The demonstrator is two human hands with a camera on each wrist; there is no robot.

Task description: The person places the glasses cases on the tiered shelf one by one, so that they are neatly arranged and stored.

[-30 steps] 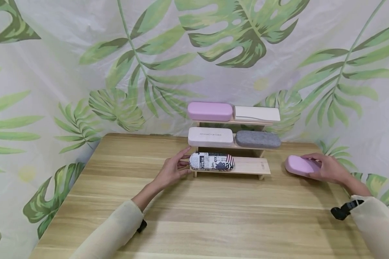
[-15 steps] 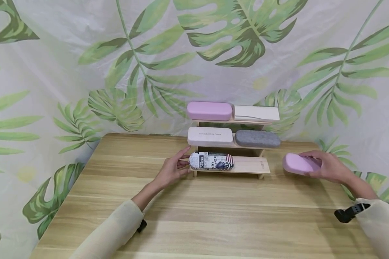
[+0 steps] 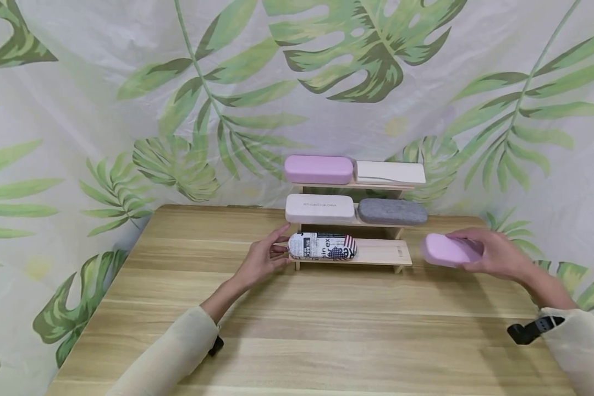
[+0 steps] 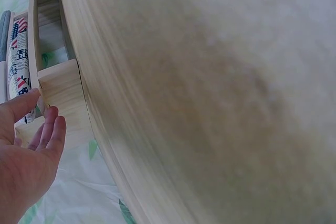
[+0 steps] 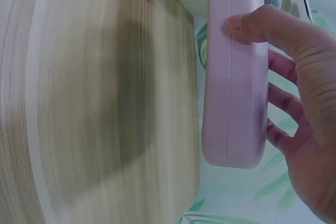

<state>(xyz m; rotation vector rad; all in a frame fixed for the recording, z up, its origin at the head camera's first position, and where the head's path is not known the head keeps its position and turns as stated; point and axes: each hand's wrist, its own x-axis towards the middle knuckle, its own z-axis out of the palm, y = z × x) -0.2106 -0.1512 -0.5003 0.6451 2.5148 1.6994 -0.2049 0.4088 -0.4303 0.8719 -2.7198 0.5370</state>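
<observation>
A three-tier wooden display stand (image 3: 383, 253) stands on the table. My left hand (image 3: 262, 261) holds the left end of its lowest tier, thumb at the front and index finger further back. Beside those fingers lies a newsprint-and-flag patterned glasses case (image 3: 322, 246) on that tier. In the left wrist view, the left thumb (image 4: 29, 98) meets the tier's edge. My right hand (image 3: 500, 256) grips a pink glasses case (image 3: 450, 250) above the table, right of the stand. In the right wrist view, the thumb presses one side of this pink case (image 5: 231, 103); other fingertips are hidden behind it.
On the top tier sit another pink case (image 3: 319, 169) and a white case (image 3: 391, 172). The middle tier bears a pale lettered case (image 3: 320, 209) and a grey felt-like case (image 3: 392, 212). Behind the table (image 3: 297, 341) hangs a leaf-printed cloth (image 3: 247, 137).
The right hand has lifted the pink case slightly and carried it left, closer to the stand. My left hand keeps its place at the stand's left end.
</observation>
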